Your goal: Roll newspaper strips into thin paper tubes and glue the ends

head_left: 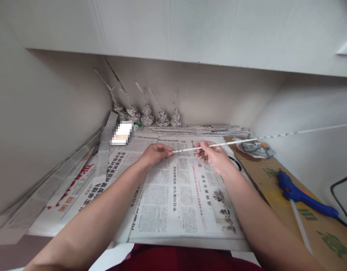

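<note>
Between my hands stretches a long thin rolled newspaper stick [235, 142], running up to the right past the edge of the view. My left hand [156, 153] pinches its left end between thumb and fingertips. Farther along, my right hand [212, 153] grips the stick with the thumb on top and fingers curled beneath. Both hands are above newspaper sheets [162, 203] spread over the work surface. Behind them lies a bundle of similar paper sticks [201, 130]. Several small gourd-shaped woven paper pieces [147, 115] with upright loose ends stand along the back wall.
A blue glue gun [300, 194] with a white glue stick lies on cardboard [269, 177] at right, its cable trailing off. Newspaper strips [49, 199] lie at left. A blurred-out white item [121, 132] rests at back left. A low white panel [176, 34] overhangs the surface.
</note>
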The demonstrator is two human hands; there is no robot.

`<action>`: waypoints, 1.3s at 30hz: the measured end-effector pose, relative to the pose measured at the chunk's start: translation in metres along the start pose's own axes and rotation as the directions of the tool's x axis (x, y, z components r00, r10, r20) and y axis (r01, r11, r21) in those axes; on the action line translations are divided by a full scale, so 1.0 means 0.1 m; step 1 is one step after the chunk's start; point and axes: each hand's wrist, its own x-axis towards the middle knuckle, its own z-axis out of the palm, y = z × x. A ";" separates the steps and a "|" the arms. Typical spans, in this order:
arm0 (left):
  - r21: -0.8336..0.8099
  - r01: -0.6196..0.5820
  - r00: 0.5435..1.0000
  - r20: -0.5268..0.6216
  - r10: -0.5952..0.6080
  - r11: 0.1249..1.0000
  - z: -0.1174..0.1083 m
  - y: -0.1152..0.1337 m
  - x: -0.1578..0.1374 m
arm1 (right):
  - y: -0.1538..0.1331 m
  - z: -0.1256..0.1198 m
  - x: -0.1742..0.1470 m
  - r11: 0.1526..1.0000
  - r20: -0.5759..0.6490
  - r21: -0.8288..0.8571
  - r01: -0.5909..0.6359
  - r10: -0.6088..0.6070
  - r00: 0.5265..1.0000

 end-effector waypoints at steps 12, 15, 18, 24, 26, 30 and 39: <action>-0.334 0.068 0.990 -0.094 -0.105 0.940 -0.16 0.13 0.05 | 0.07 0.05 0.00 0.999 0.062 0.044 -0.003 0.000 0.998; -0.410 0.052 0.989 -0.103 -0.103 0.911 -0.20 0.14 0.06 | 0.07 0.07 -0.01 1.000 0.083 0.023 0.008 -0.010 0.996; -0.474 0.032 0.991 -0.102 -0.091 0.880 -0.22 0.15 0.08 | 0.07 0.08 -0.02 1.000 0.095 0.015 0.007 -0.009 0.995; -0.594 0.021 0.984 -0.130 -0.121 0.804 -0.18 0.15 0.08 | 0.09 0.13 -0.04 1.000 0.064 0.015 0.015 -0.016 0.998; -0.656 0.010 0.978 -0.151 -0.144 0.755 -0.16 0.15 0.09 | 0.10 0.17 -0.05 1.000 0.064 0.019 0.014 -0.015 0.998; -0.746 0.008 0.965 -0.170 -0.202 0.666 -0.12 0.17 0.09 | 0.13 0.26 -0.08 1.000 0.110 0.022 0.019 -0.022 0.994; -0.819 -0.103 0.945 -0.257 -0.201 0.565 -0.14 0.21 0.10 | 0.18 0.38 -0.12 0.998 0.143 0.061 0.015 -0.024 0.989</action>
